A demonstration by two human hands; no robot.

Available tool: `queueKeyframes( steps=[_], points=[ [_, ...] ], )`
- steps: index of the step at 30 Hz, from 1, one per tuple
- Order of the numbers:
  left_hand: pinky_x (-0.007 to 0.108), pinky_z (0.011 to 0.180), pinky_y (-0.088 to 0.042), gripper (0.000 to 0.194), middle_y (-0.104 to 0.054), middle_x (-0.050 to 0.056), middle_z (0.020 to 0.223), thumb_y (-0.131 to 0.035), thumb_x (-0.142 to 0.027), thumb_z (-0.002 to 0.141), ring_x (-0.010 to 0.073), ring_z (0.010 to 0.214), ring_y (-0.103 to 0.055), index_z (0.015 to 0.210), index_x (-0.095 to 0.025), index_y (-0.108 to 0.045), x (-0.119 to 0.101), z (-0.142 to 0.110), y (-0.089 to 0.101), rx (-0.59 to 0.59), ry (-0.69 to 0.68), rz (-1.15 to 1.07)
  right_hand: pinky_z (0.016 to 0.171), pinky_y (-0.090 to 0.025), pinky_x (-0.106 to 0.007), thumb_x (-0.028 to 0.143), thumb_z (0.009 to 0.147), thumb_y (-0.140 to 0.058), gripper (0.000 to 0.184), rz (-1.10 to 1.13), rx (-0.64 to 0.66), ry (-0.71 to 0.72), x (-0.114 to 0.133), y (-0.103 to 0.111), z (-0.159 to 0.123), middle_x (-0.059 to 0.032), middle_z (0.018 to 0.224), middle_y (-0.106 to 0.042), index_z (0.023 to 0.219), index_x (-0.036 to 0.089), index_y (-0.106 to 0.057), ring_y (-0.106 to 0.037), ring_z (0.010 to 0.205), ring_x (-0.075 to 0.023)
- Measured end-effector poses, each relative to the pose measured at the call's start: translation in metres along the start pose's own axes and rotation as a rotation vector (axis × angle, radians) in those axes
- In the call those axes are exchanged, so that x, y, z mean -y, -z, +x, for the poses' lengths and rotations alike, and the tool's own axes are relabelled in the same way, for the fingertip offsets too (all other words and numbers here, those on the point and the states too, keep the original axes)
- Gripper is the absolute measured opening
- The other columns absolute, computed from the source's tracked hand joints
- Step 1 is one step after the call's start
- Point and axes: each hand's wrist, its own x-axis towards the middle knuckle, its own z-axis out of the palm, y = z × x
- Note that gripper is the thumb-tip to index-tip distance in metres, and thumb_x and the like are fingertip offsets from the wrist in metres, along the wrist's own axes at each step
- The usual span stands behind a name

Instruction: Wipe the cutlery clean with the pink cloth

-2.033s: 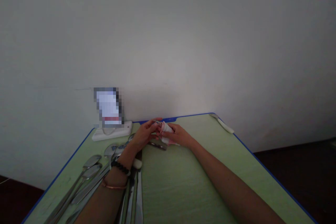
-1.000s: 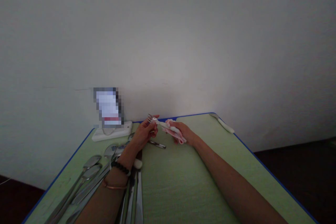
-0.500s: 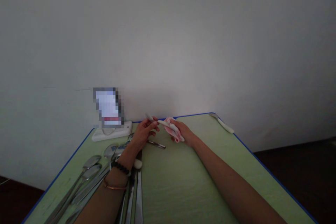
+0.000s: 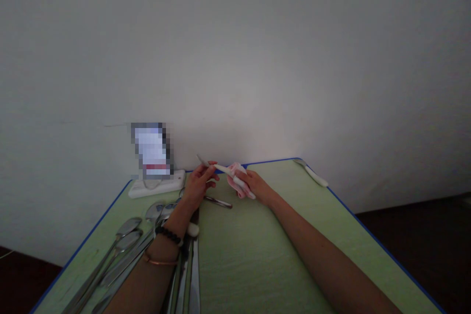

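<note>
A white-handled piece of cutlery [image 4: 222, 169] is held slanting between my two hands above the far part of the table. Near its narrow grey metal end, my left hand [image 4: 198, 182] pinches it between thumb and fingers; whether that end is a fork, knife or spoon I cannot make out. My right hand [image 4: 255, 186] is closed on a pink and white cloth [image 4: 233, 187], which lies against the white handle. Under my left wrist lie several metal spoons [image 4: 128, 226] and other long utensils [image 4: 187, 270], partly hidden by the forearm.
On the far left, a phone [image 4: 152, 149] with a blurred screen stands on a white box-like base [image 4: 158, 187]. Another white-handled utensil [image 4: 312, 175] lies at the right edge of the green table [image 4: 257, 255]. A grey wall [image 4: 235, 59] rises behind.
The cutlery and my left hand have shifted slightly left. The cloth in my right hand has changed shape, and more of the white handle shows.
</note>
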Motion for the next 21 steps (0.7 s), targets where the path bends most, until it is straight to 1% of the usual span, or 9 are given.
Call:
queueKeyframes(
  steps=[4,11,18,21],
  points=[
    [0.014,0.041,-0.039,0.038,-0.061,-0.002,0.069,-0.079,-0.039,0.057,0.007,0.053,-0.055,0.084,-0.015,-0.067,0.0017,0.0008,0.0001,0.001,0.015,0.01,0.047,-0.039,-0.022,0.059,0.079,-0.048,0.046,0.023,-0.002,0.012,-0.001,0.0,0.0001,0.0064,0.039,-0.045,0.083,0.015,-0.06,-0.043,0.039,-0.0092],
    [0.015,0.04,-0.036,0.043,-0.06,-0.002,0.069,-0.08,-0.042,0.054,0.0066,0.051,-0.052,0.084,-0.014,-0.067,0.0017,0.0012,-0.0004,0.006,0.03,0.01,0.048,-0.039,-0.022,0.055,0.082,-0.047,0.045,0.022,0.023,0.059,0.0016,-0.0008,-0.0027,0.0082,0.038,-0.043,0.101,0.016,-0.059,-0.042,0.038,-0.0091],
    [0.014,0.039,-0.034,0.043,-0.058,-0.003,0.068,-0.08,-0.042,0.055,0.0059,0.05,-0.05,0.085,-0.014,-0.066,0.0021,0.0012,-0.0003,0.028,0.036,-0.006,0.047,-0.038,-0.023,0.056,0.082,-0.047,0.047,0.0,0.021,0.047,0.0012,-0.0011,-0.0015,0.0078,0.039,-0.044,0.103,0.016,-0.058,-0.042,0.038,-0.0096],
    [0.014,0.039,-0.032,0.042,-0.056,-0.003,0.064,-0.08,-0.041,0.055,0.0057,0.049,-0.049,0.084,-0.014,-0.066,0.0022,0.0013,-0.0003,0.036,0.04,-0.01,0.047,-0.038,-0.023,0.056,0.081,-0.048,0.047,-0.026,0.003,0.049,0.002,-0.0013,-0.0009,0.0079,0.038,-0.043,0.099,0.015,-0.059,-0.042,0.038,-0.0098]
  ],
)
